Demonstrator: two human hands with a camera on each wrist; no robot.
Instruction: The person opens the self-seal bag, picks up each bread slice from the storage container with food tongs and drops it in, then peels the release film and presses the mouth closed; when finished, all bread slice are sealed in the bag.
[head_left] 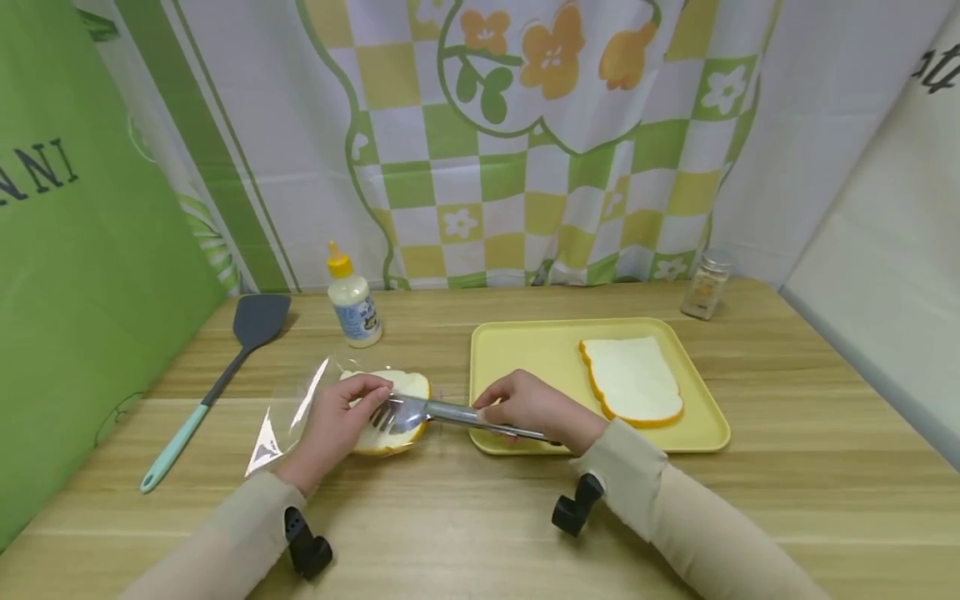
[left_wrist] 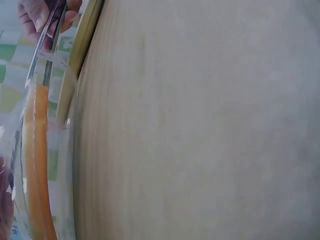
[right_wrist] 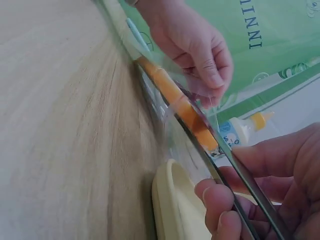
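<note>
We've got the tongs [head_left: 450,412] pinched in our right hand [head_left: 525,404], arms squeezed close. Bread slice [head_left: 408,383] sits at their tips: upper head over it, lower head hidden, so can't tell how firm the bite is. Our left hand [head_left: 337,417] pinches the clear bag [head_left: 288,417] around the slice; bag edges hard to trace, that hand cut off in the left wrist view. Wood-grain table [head_left: 450,533] underneath, checked curtain [head_left: 510,175] beyond both hands.
</note>
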